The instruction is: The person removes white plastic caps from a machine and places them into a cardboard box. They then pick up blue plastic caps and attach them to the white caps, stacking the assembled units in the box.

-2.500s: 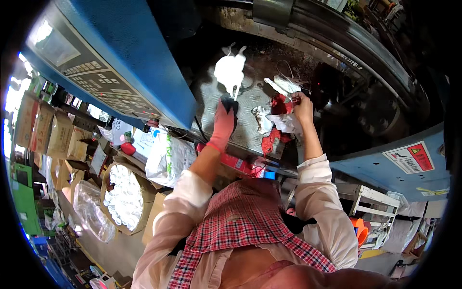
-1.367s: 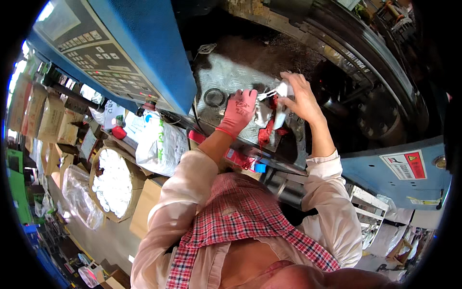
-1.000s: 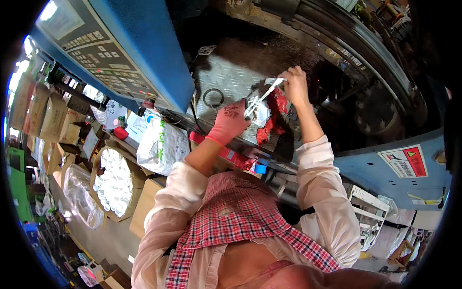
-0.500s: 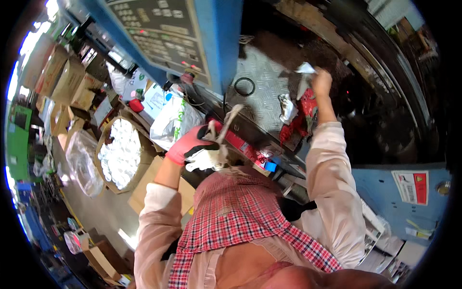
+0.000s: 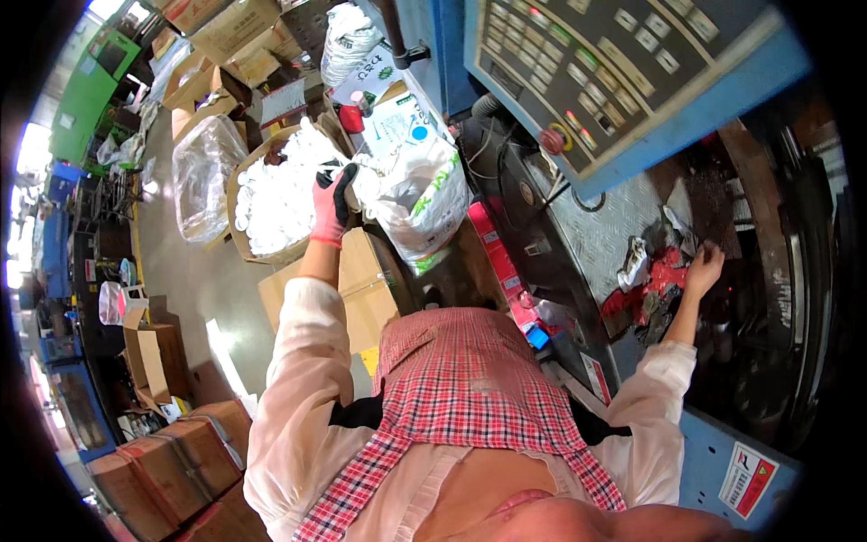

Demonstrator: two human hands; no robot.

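My left hand (image 5: 329, 210), in a pink and black glove, reaches to the right rim of a carton of white parts (image 5: 282, 194), beside a white plastic bag (image 5: 406, 194). White material lies around its fingertips; against it I cannot make out whether the fingers hold anything. My bare right hand (image 5: 707, 266) is closed, its fingers curled above a red rag (image 5: 657, 278) on the machine bed. What they hold, if anything, is hidden. A pale strip of cloth (image 5: 679, 219) and a crumpled white cloth (image 5: 634, 265) lie close to that hand.
A blue-framed control panel (image 5: 596, 72) overhangs the patterned metal plate (image 5: 587, 237) on my right. A closed carton (image 5: 361, 280) stands before me. Clear plastic wrapping (image 5: 209, 176) and strapped cartons (image 5: 172, 465) are on the left. A long red box (image 5: 498, 262) lies along the machine.
My left hand has moved from the machine's edge to the carton of white parts; the off-white piece it held no longer shows distinctly. My right hand has come down nearer the red rag. The view has turned left.
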